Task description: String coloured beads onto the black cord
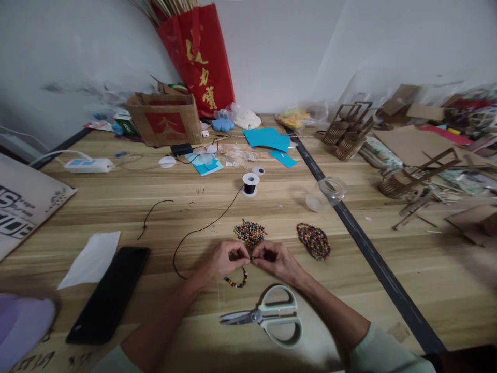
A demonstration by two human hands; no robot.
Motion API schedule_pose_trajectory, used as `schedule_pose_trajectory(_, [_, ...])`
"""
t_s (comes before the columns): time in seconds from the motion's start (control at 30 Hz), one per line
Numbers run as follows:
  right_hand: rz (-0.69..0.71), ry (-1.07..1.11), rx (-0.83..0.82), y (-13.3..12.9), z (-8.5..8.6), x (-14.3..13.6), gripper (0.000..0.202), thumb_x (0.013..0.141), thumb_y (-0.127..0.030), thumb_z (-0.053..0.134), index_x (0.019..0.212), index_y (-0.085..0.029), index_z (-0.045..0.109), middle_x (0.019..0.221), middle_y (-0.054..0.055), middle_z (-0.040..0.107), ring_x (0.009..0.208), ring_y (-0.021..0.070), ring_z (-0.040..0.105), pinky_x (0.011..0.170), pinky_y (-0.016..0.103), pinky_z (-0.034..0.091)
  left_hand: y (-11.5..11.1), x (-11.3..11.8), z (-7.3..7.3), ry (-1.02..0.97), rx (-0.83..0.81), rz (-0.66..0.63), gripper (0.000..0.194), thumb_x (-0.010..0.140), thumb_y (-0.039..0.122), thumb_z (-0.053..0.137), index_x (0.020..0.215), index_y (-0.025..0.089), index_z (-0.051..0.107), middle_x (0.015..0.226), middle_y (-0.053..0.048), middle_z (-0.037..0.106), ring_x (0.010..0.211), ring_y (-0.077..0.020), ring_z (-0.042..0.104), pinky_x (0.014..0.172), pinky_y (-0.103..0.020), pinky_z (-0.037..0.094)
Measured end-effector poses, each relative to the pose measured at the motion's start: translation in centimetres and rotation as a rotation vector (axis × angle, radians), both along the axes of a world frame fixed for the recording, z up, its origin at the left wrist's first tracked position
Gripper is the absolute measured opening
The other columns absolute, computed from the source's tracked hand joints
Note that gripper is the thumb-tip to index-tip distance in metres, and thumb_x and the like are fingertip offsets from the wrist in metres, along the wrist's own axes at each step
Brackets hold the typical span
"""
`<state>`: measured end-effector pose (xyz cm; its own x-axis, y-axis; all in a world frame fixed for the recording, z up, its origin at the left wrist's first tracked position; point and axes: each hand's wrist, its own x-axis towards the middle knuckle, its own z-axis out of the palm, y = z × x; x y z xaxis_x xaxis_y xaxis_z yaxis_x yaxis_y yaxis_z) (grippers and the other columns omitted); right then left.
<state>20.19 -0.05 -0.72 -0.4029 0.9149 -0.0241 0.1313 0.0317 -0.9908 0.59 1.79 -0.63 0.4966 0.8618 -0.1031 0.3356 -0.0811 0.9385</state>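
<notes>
My left hand point(231, 257) is closed in a pinch on a thin dark cord point(209, 221). Below its fingertips hangs a short curved string of colourful beads point(236, 283). Close beside it, my right hand point(276, 260) pinches a small greenish bead point(252, 258), and the fingertips of both hands nearly meet. Just beyond them lies a pile of loose multicoloured beads point(250, 232). A coiled bundle of strung beads point(313, 241) rests to the right. The cord runs back to a white spool point(250, 184) of black cord. Scissors point(267, 315) lie nearer to me, blades pointing left.
A black phone point(108, 295) and a white paper point(91, 260) lie at left, with a cut cord piece point(149, 217) beyond. A clear round container point(326, 194) stands right of the spool. Farther back are blue paper point(267, 139), a cardboard box point(165, 119) and small wooden baskets point(347, 132).
</notes>
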Motion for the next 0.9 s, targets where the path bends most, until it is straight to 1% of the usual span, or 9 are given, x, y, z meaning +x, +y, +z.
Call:
schedule_pose_trajectory(0.17, [-0.002, -0.001, 0.014, 0.0, -0.2, -0.1, 0.017, 0.076, -0.031, 0.068, 0.074, -0.015, 0.062, 0.066, -0.002, 0.055, 0.058, 0.0096, 0.046, 0.054, 0.022, 0.035, 0.0, 0.1, 0.1, 0.014, 0.019, -0.01, 0.003, 0.071, 0.015, 0.064, 0.07, 0.014, 0.066, 0.063, 0.002, 0.059, 0.058, -0.0097, 0.05, 0.057, -0.02, 0.04])
schedule_pose_trajectory(0.33, [0.005, 0.004, 0.014, 0.1, -0.4, 0.1, 0.02, 0.078, -0.034, 0.068, 0.076, -0.015, 0.063, 0.067, 0.0, 0.059, 0.059, 0.0106, 0.05, 0.056, 0.023, 0.038, 0.1, 0.0, -0.4, -0.006, 0.021, -0.007, 0.003, 0.072, 0.016, 0.065, 0.07, 0.014, 0.066, 0.065, 0.001, 0.06, 0.06, -0.0102, 0.051, 0.058, -0.02, 0.041])
schedule_pose_trajectory(0.5, [0.021, -0.052, 0.091, 0.2, 0.1, 0.4, 0.023, 0.084, -0.036, 0.064, 0.08, -0.014, 0.068, 0.073, 0.003, 0.065, 0.066, 0.0133, 0.056, 0.062, 0.025, 0.042, 0.0, 0.0, -0.3, -0.023, 0.015, -0.004, 0.004, 0.072, 0.017, 0.064, 0.072, 0.014, 0.064, 0.065, 0.001, 0.058, 0.059, -0.0098, 0.05, 0.057, -0.02, 0.04])
schedule_pose_trajectory(0.6, [0.022, -0.048, 0.135, 0.1, 0.3, 0.4, 0.024, 0.087, -0.038, 0.061, 0.082, -0.015, 0.068, 0.074, 0.004, 0.065, 0.069, 0.0142, 0.057, 0.064, 0.025, 0.044, 0.0, -0.1, 0.0, -0.052, -0.001, -0.014, 0.007, 0.072, 0.017, 0.062, 0.077, 0.013, 0.064, 0.069, 0.0, 0.061, 0.061, -0.0103, 0.052, 0.059, -0.02, 0.041])
schedule_pose_trajectory(0.67, [0.022, -0.04, 0.171, 0.1, 0.4, 0.4, 0.025, 0.088, -0.038, 0.06, 0.083, -0.015, 0.068, 0.077, 0.004, 0.066, 0.071, 0.0149, 0.058, 0.066, 0.026, 0.045, 0.1, -0.2, 0.1, -0.079, 0.002, -0.033, 0.01, 0.073, 0.017, 0.059, 0.08, 0.013, 0.064, 0.074, -0.002, 0.064, 0.065, -0.0117, 0.055, 0.062, -0.021, 0.043])
schedule_pose_trajectory(0.8, [0.009, -0.003, 0.238, 0.1, 0.7, 0.3, 0.023, 0.089, -0.038, 0.06, 0.084, -0.017, 0.068, 0.081, 0.006, 0.067, 0.077, 0.0168, 0.06, 0.071, 0.029, 0.046, 0.1, -0.5, 0.4, -0.119, 0.021, -0.079, 0.016, 0.075, 0.017, 0.055, 0.085, 0.012, 0.066, 0.084, -0.006, 0.069, 0.077, -0.0159, 0.061, 0.073, -0.025, 0.046])
schedule_pose_trajectory(0.9, [0.005, 0.023, 0.273, 0.1, 0.9, 0.3, 0.022, 0.09, -0.036, 0.06, 0.083, -0.017, 0.068, 0.08, 0.006, 0.068, 0.078, 0.0175, 0.06, 0.074, 0.031, 0.046, 0.1, -0.5, 0.6, -0.133, -0.031, -0.093, 0.018, 0.077, 0.021, 0.056, 0.089, 0.012, 0.067, 0.089, -0.008, 0.07, 0.081, -0.0179, 0.063, 0.076, -0.028, 0.047])
